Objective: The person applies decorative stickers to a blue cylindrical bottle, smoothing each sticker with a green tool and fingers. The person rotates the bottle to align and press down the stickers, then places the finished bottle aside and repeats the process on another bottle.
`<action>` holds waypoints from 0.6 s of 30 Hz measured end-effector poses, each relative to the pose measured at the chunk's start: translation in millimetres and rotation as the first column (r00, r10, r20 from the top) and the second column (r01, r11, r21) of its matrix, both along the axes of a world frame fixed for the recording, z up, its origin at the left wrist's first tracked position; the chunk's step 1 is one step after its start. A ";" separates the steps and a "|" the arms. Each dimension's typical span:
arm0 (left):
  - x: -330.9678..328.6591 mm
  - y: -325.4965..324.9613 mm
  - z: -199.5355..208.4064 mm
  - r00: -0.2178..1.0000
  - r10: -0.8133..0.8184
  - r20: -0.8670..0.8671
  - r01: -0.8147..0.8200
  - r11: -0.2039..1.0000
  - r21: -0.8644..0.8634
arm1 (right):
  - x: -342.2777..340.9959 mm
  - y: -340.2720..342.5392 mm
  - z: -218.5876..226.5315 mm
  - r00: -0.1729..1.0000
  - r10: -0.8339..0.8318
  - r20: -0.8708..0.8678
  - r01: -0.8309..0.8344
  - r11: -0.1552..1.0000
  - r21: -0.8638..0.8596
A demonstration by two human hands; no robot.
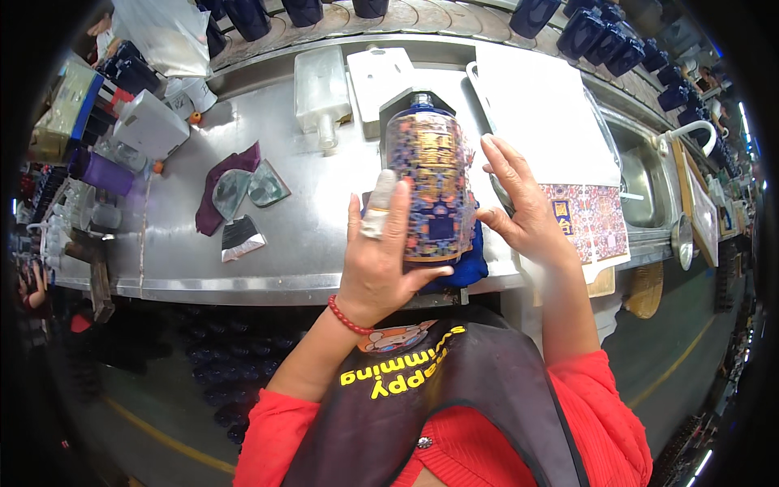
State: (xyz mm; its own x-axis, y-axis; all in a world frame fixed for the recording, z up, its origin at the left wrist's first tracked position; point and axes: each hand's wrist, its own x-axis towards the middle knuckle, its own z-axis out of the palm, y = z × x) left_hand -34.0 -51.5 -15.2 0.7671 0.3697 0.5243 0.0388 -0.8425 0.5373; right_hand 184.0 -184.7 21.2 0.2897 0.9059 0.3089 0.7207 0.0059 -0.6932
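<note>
A dark blue bottle (430, 174) with a patterned gold and blue label wrapped round it lies above the front edge of a steel worktable (316, 219). My left hand (381, 252) cups its lower left side, with a white bandage on one finger and a red bead bracelet at the wrist. My right hand (519, 207) presses flat against the bottle's right side with fingers spread. A blue cloth (471, 264) lies under the bottle's base.
Patterned label sheets (588, 219) on a white board (540, 105) lie to the right, beside a sink (641, 183). A purple rag (215, 195), foil pieces (243, 235) and a clear plastic container (320, 85) sit left and behind. Rows of dark blue bottles (604, 36) line the back.
</note>
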 end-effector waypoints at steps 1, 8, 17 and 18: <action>-3.0 2.1 -2.0 1.000 -0.007 0.013 0.008 0.997 -0.079 | -1.1 -2.5 1.6 0.999 -0.017 0.042 0.017 1.000 0.000; 3.9 40.7 -5.2 0.988 -0.108 0.107 0.140 0.919 -0.369 | -18.3 1.8 12.2 0.984 -0.017 0.176 0.001 0.996 0.090; 19.6 56.0 -16.8 0.974 -0.202 0.101 0.223 0.935 -0.278 | -34.9 1.1 14.0 0.986 0.059 0.157 -0.049 0.997 -0.062; 19.6 56.7 -16.8 0.973 -0.207 0.100 0.227 0.935 -0.273 | -34.5 0.9 14.3 0.990 0.066 0.126 -0.057 0.996 -0.073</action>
